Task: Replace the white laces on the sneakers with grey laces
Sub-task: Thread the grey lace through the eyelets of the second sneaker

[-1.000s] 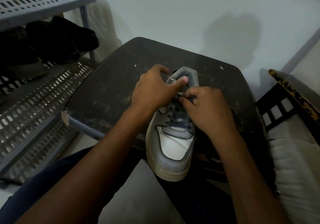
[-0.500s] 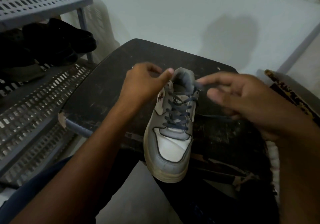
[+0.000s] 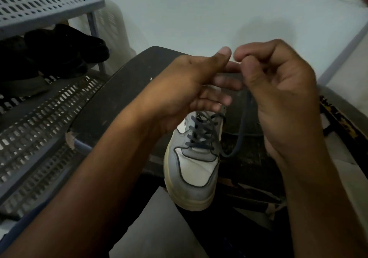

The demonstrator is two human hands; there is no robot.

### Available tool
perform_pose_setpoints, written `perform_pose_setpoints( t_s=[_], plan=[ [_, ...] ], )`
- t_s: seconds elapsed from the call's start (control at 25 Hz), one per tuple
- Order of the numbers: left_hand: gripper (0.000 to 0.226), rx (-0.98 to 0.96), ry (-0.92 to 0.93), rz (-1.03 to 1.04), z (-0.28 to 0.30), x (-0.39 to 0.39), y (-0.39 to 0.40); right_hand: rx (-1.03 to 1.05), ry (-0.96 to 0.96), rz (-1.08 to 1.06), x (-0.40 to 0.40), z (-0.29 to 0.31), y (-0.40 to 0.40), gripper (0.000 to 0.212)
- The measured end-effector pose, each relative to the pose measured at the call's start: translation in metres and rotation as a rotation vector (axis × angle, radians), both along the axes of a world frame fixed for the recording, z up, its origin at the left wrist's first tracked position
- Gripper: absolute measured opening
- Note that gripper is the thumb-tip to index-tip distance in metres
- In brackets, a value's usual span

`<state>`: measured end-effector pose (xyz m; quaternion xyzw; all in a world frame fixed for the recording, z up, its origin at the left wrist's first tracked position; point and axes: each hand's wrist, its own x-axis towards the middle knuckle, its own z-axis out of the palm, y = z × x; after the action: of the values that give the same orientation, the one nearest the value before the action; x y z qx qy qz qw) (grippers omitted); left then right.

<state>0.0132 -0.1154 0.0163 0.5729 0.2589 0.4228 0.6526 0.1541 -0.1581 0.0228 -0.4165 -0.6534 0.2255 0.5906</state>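
A grey and white sneaker [image 3: 194, 170] lies on a dark stool [image 3: 123, 90], toe towards me, with a dark grey lace [image 3: 201, 136] crossed through its eyelets. A loose end of the grey lace [image 3: 242, 130] loops off the shoe's right side and rises into my right hand [image 3: 278, 90], whose fingers are pinched on it above the shoe. My left hand [image 3: 191, 86] is raised beside it, thumb and fingers touching the same lace end. The shoe's tongue and collar are hidden behind my hands.
A grey perforated plastic shoe rack [image 3: 39, 102] stands at the left, with black shoes [image 3: 57, 52] on its middle shelf. A dark chair frame with a pale cushion [image 3: 342, 130] sits at the right. Pale floor [image 3: 199, 12] lies beyond the stool.
Both hands have lifted off the shoe and come together above it. My right hand has drawn the loose lace end up and inward, and my left hand has joined it there.
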Motion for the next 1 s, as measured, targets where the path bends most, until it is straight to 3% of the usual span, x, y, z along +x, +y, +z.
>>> perform_pose_setpoints(
  t_s=[0.12,0.2,0.28,0.44,0.52,0.6,0.68,0.88,1.0],
  plan=[
    [0.03,0.127,0.117,0.062,-0.006,-0.001,0.005,-0.023,0.049,-0.029,-0.004,-0.007,0.005,0.016],
    [0.036,0.137,0.074,-0.012,-0.008,0.003,0.001,-0.097,0.196,0.044,-0.004,-0.008,0.005,0.013],
    [0.031,0.055,-0.006,-0.061,-0.008,0.006,-0.003,-0.167,0.335,0.157,-0.006,-0.008,0.002,0.007],
    [0.019,-0.131,-0.121,-0.023,-0.008,0.009,-0.004,-0.22,0.383,0.22,0.0,-0.013,0.006,0.014],
    [0.02,-0.032,0.02,0.188,-0.015,0.008,0.004,-0.242,0.34,0.077,0.011,-0.024,0.014,0.01],
    [0.024,0.251,0.397,0.485,-0.031,0.009,0.019,-0.294,0.191,-0.21,0.023,-0.046,0.023,0.009],
    [0.023,0.403,0.649,0.587,-0.046,0.014,0.03,-0.385,0.079,-0.366,0.027,-0.071,0.03,0.012],
    [0.012,0.472,0.82,0.543,-0.065,0.036,0.032,-0.377,0.092,-0.415,0.034,-0.099,0.041,0.02],
    [0.017,0.436,0.719,0.498,-0.07,0.035,0.036,-0.359,0.106,-0.391,0.037,-0.101,0.042,0.022]
  ],
)
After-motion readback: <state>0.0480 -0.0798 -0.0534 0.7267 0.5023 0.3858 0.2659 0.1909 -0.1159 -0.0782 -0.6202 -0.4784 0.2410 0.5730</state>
